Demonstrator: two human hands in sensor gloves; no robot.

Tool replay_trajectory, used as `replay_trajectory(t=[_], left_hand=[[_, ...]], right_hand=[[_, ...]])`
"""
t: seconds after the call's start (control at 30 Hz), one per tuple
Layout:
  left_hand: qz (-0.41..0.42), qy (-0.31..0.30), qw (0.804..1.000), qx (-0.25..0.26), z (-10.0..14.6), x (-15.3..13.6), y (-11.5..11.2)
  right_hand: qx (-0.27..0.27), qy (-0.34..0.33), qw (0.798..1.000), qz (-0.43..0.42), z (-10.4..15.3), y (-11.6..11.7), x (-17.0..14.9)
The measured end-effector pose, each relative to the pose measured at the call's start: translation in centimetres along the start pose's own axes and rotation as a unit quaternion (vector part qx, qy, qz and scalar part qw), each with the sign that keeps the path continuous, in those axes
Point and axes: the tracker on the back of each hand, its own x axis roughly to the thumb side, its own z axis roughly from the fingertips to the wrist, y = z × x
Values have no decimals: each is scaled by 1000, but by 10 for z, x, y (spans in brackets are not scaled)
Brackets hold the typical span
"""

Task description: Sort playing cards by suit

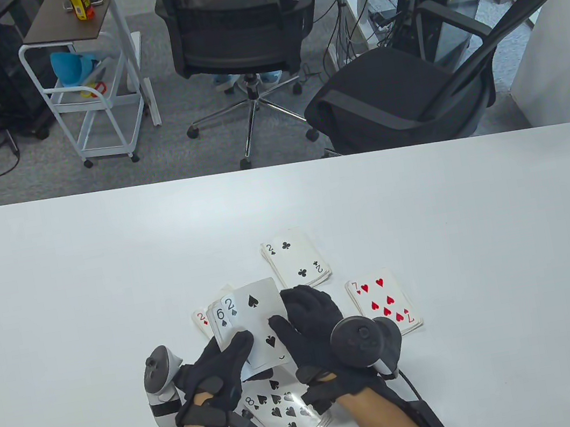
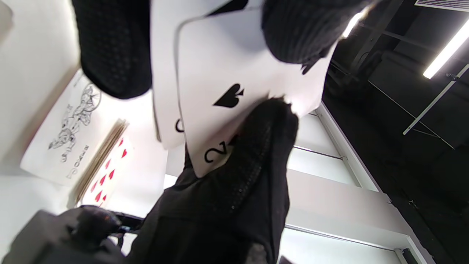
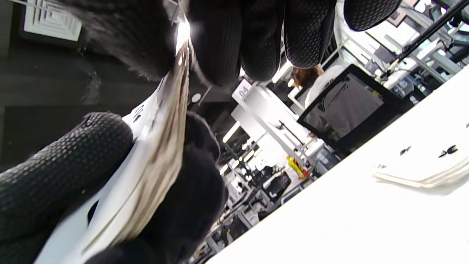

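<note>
Cards (image 1: 260,327) upright, fanned leftward.

The table view looks down from above; both wrist views sit close, tilted upward, sharing the fanned cards (image 1: 251,323).

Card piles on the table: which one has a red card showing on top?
The seven of hearts pile, just right of the right hand. The piles topped by the two of clubs and eight of spades show black.
</note>
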Motion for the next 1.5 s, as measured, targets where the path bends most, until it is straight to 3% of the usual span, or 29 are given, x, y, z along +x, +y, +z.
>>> replay_trajectory(t=[0.13,0.3,0.6,0.77,0.93,1.1,1.2,1.3,1.5], left_hand=[[-47,12,999,-4,1,1,-2],[-11,16,1000,-15,0,-1,-2],[29,-27,998,39,5,11,18],[46,-43,996,56,7,15,25],[50,-48,996,59,7,16,25],[45,-51,996,62,7,17,26],[42,-53,996,63,8,17,25],[41,-54,996,59,7,16,24],[40,-57,996,58,8,17,24]], right_hand=[[-40,-3,999,1,0,-9,1],[-21,18,1000,-13,-3,-14,-8],[-47,101,992,-55,-7,-40,-32],[9,145,988,-46,-9,-41,-43],[132,160,978,2,-12,-24,-42],[243,151,957,53,-12,-1,-31],[278,136,948,77,-9,11,-20],[347,116,926,97,-5,25,-9],[403,121,896,144,5,57,-3]])
